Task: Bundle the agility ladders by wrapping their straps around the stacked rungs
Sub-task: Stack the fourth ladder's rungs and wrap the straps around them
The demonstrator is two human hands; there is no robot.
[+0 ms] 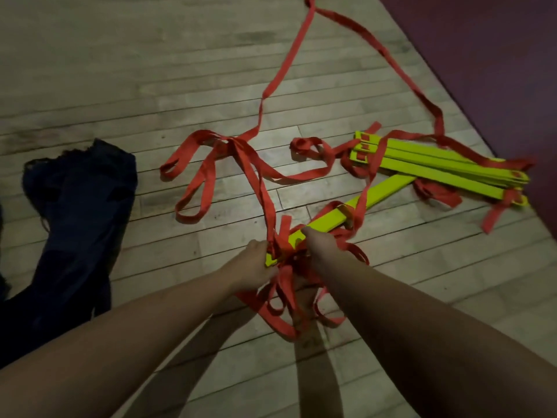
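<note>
Dark blue cloth bag (75, 206) lying crumpled at left on wooden plank floor (120, 70), maroon mat (497, 55) at upper right

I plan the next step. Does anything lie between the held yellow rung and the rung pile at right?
Nothing foreign. The held rung reaches the rung pile; only a red strap crosses over it midway. More loops bunch at its near end, where the left hand and right hand grip.

Pale wooden plank floor (150, 70) fills the view in dim light, its boards scuffed and darkly stained in places. A maroon surface (497, 55) borders the floor's far right side. A dark blue bag (75, 206) lies crumpled at the floor's left edge.
</note>
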